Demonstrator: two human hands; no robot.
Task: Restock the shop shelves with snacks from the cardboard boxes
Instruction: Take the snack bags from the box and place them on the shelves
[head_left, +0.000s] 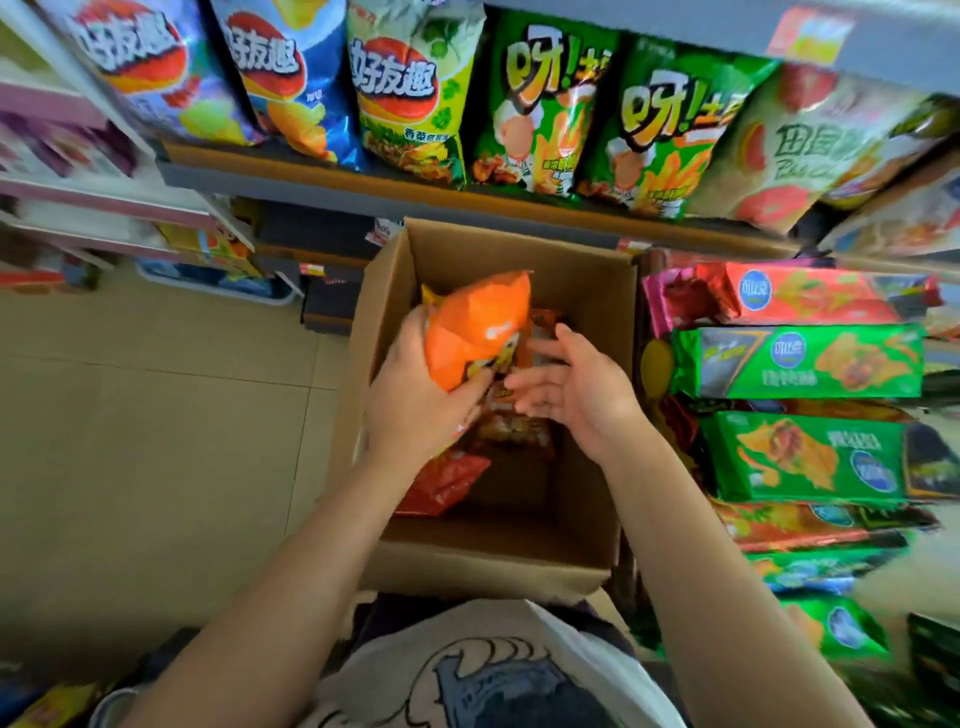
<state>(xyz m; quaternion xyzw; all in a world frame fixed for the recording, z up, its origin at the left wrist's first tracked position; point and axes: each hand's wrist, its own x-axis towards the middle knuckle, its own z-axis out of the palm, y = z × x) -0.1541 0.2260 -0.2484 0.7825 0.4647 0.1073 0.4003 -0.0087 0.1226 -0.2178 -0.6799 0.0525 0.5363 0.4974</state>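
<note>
Two forearms over cardboard box, left hand gripping orange snack bag, right hand fingers spread, empty

Beige tiled floor below, and on it sits the open brown cardboard box, pushed close against the shelving. Up top, the dark grey shelf with a wooden edge carries upright crisp bags: blue ones at the left, a yellow-green one, then bright green ones toward the right.
</note>
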